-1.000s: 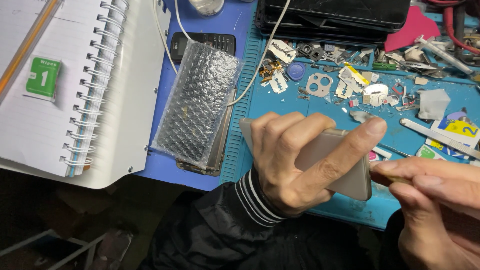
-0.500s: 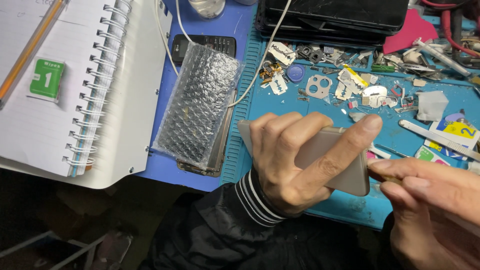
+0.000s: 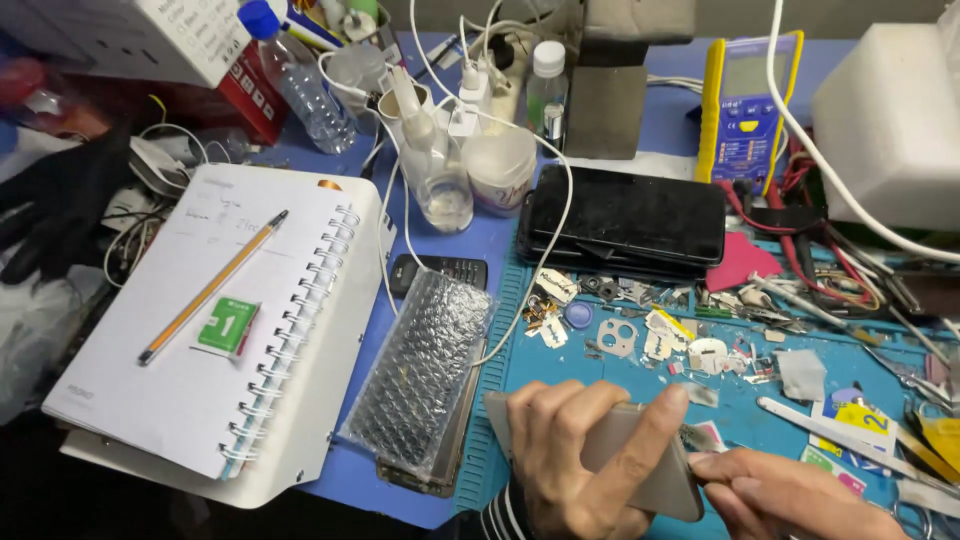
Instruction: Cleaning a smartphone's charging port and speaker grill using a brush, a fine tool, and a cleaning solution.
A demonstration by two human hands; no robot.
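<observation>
Head view. A flat, pale phone body [image 3: 640, 462] is held at the lower edge of the frame, just above the blue mat on the counter [image 3: 600, 390]. It is gripped by the left hand [image 3: 575, 470]: the fingers [image 3: 545, 420] are wrapped over its upper long edge and pressed to its back, the thumb is laid across its face toward the right end. The long axis is seen running from upper left down to lower right, so the low right end is pointed at the right hand [image 3: 790, 495].

The right hand's fingers [image 3: 725, 467] are drawn together, their tips set against that right end of the phone body; whether a small tool is pinched there cannot be told. The right hand is the nearer one to that end.

Left of the left-hand fingers, a bubble-wrapped slab [image 3: 420, 375] is lying, untouched. Beyond the fingertips, loose small parts [image 3: 640, 335] are scattered on the mat.
</observation>
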